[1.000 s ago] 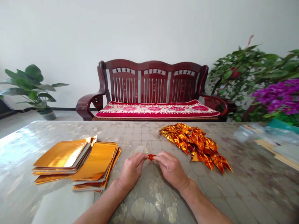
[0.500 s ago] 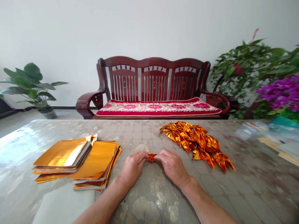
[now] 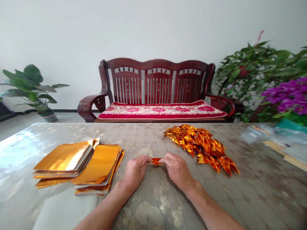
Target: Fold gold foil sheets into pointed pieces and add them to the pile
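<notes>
A small piece of folded orange-gold foil paper (image 3: 156,161) is stretched between my two hands at the middle of the table. My left hand (image 3: 137,171) pinches its left end, and my right hand (image 3: 177,169) pinches its right end. Flat gold sheets lie in two stacks to the left, one farther left (image 3: 62,157) and one nearer my left hand (image 3: 99,164). Beyond my right hand is a pile of folded, pointed foil pieces (image 3: 203,145).
A pale grey sheet (image 3: 66,210) lies at the table's near left. Clear plastic bags (image 3: 256,133) and flat card pieces (image 3: 285,153) are at the right edge. Behind the table (image 3: 144,132) stand a wooden bench (image 3: 158,88), a potted plant (image 3: 33,84) and purple flowers (image 3: 289,94).
The foil piece between my fingers looks smoother and slightly flatter along its top. Both hands keep their pinch and have hardly moved.
</notes>
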Available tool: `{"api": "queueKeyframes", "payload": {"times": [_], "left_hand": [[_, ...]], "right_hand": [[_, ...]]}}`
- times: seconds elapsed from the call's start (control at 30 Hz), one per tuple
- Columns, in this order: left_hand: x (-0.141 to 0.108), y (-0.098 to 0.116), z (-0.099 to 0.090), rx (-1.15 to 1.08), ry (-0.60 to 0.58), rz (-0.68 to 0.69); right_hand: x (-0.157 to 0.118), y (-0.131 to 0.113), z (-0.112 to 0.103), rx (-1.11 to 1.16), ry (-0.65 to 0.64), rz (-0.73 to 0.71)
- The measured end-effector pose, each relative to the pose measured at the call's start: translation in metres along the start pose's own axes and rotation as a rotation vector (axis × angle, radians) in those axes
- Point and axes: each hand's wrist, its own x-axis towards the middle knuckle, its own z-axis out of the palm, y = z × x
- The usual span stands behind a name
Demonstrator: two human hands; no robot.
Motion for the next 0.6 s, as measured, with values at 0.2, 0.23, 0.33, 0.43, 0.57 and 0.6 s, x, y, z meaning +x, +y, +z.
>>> {"api": "queueKeyframes", "payload": {"times": [0.2, 0.23, 0.33, 0.43, 0.57, 0.6], "left_hand": [[0.000, -0.002, 0.001, 0.014, 0.015, 0.005], [0.000, -0.003, 0.002, 0.004, 0.015, 0.012], [0.001, -0.004, 0.004, -0.018, 0.016, 0.040], [0.002, -0.005, 0.005, -0.025, 0.022, 0.075], [0.002, -0.005, 0.005, -0.013, 0.046, 0.079], [0.002, -0.005, 0.005, -0.002, 0.047, 0.080]], "right_hand": [[-0.001, -0.003, 0.001, -0.042, -0.016, 0.000], [-0.001, -0.003, 0.001, -0.047, -0.020, -0.003], [-0.001, -0.004, 0.002, -0.053, -0.028, -0.007], [-0.001, -0.005, 0.002, -0.030, -0.033, -0.007], [0.002, -0.010, -0.002, 0.053, -0.054, -0.010], [0.002, -0.011, -0.004, 0.080, -0.059, -0.011]]}}
